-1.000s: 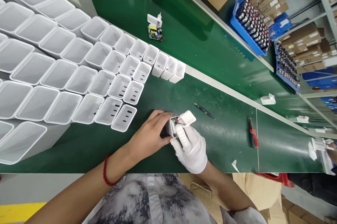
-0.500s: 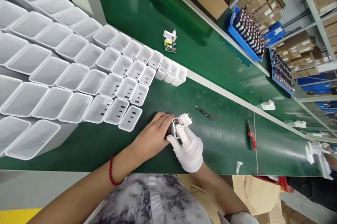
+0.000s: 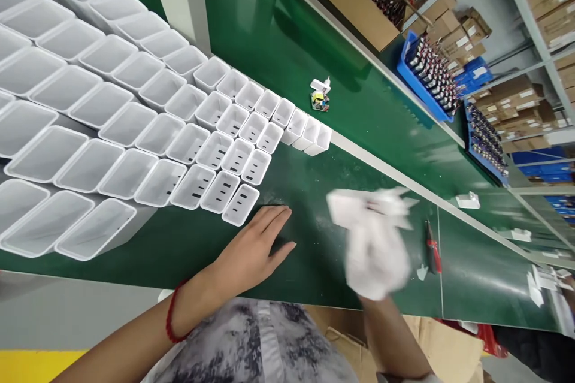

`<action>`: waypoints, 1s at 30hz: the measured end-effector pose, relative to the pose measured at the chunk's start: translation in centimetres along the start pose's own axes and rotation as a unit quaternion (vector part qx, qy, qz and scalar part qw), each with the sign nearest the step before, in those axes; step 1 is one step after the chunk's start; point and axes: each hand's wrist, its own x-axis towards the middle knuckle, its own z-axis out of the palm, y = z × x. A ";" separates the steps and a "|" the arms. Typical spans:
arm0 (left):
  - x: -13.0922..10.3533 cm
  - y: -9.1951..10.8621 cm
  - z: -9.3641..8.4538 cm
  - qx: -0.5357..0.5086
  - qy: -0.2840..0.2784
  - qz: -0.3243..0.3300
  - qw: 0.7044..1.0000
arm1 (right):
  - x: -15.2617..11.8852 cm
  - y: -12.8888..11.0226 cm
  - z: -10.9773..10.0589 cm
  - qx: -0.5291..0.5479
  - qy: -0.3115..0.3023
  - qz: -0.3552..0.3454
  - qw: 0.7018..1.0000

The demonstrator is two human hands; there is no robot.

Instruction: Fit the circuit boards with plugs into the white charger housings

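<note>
Bare left hand (image 3: 254,251) is just hanging out over the green bench (image 3: 309,278), fingers loose and apart. Gloved right hand (image 3: 377,257) has a grip on a white casing (image 3: 347,206) above the bench, pretty blurry, long axis running sideways, plug end (image 3: 394,208) aimed right. Circuit board (image 3: 320,101) sits farther back.

A bare lane of desk (image 3: 314,203) lies between the left hand (image 3: 254,251) and the right hand (image 3: 377,263), running from the near edge up to the white strip (image 3: 381,161). Leftward, packed cases (image 3: 240,204) block the way, the nearest just beside the left hand's fingers. On the right, the blurred right hand and its case (image 3: 348,206) fill the middle; pliers (image 3: 433,251) and a scrap (image 3: 421,273) narrow the passage beyond. Past the pliers, open desk extends toward white parts (image 3: 545,278). Across the strip, room opens between the board (image 3: 320,100) and a plug (image 3: 468,200).
</note>
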 end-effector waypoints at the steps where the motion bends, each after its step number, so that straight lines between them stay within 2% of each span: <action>1: 0.0 -0.1 0.1 0.000 0.002 -0.002 1.000 | 0.1 -0.5 1.5 -0.009 -0.005 -0.016 1.000; 3: 0.1 -0.2 0.1 -0.004 0.005 -0.006 1.000 | 0.4 -1.5 4.0 -0.039 -0.027 -0.044 0.998; 5: 0.2 -0.3 0.1 -0.009 0.006 -0.009 1.000 | 0.6 -2.0 5.2 -0.039 -0.060 -0.054 0.996; 7: 0.2 -0.3 0.1 -0.012 0.013 -0.013 1.000 | 0.8 -1.8 4.8 0.003 -0.098 -0.041 0.994; 9: 0.2 -0.4 0.1 -0.013 0.019 -0.012 1.000 | 0.7 -1.2 3.8 0.063 -0.107 -0.005 0.992; 13: 0.1 -0.7 0.1 -0.010 0.028 -0.002 1.000 | 0.2 0.1 2.7 0.149 -0.018 0.044 0.988; 17: 0.1 -0.8 0.2 -0.009 0.039 0.000 0.999 | 0.3 0.8 2.7 0.161 0.013 0.010 0.987; 22: 0.4 -0.7 0.2 0.006 0.046 0.002 0.999 | 1.6 0.6 3.1 0.124 -0.033 -0.084 0.988; 24: 0.4 -0.7 0.2 0.014 0.047 0.001 0.999 | 2.0 0.5 3.4 0.121 -0.057 -0.092 0.987; 26: 0.4 -0.7 0.2 0.018 0.045 0.000 0.999 | 2.3 0.4 3.7 0.137 -0.083 -0.063 0.985; 28: 0.4 -0.8 0.3 0.017 0.043 -0.003 0.999 | 2.8 0.4 3.6 0.206 -0.109 0.019 0.972; 29: 0.4 -0.8 0.3 0.015 0.042 -0.005 0.999 | 3.1 0.5 3.5 0.266 -0.117 0.077 0.954; 30: 0.4 -0.8 0.3 0.013 0.042 -0.009 0.999 | 3.5 0.6 3.3 0.340 -0.118 0.142 0.922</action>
